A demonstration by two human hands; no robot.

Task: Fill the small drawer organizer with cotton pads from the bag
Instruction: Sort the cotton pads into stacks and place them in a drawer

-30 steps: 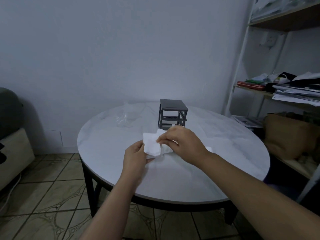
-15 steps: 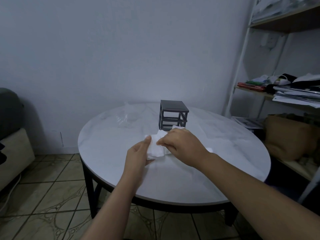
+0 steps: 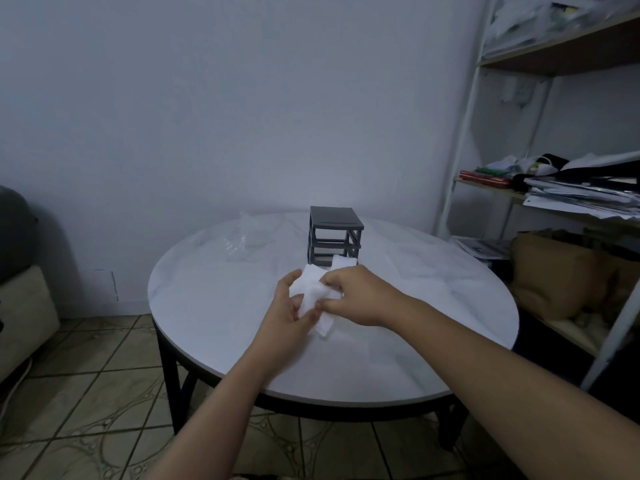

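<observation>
Both my left hand point(image 3: 289, 308) and right hand point(image 3: 353, 294) pinch the pads point(image 3: 311, 292) above the counter point(image 3: 214, 306). The organizer point(image 3: 334, 237) stands just behind.

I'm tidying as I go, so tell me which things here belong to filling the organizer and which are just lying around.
Job:
pads, gripped by left hand and right hand
organizer
bag

Lying about:
shelf papers
brown sack
sofa
</observation>
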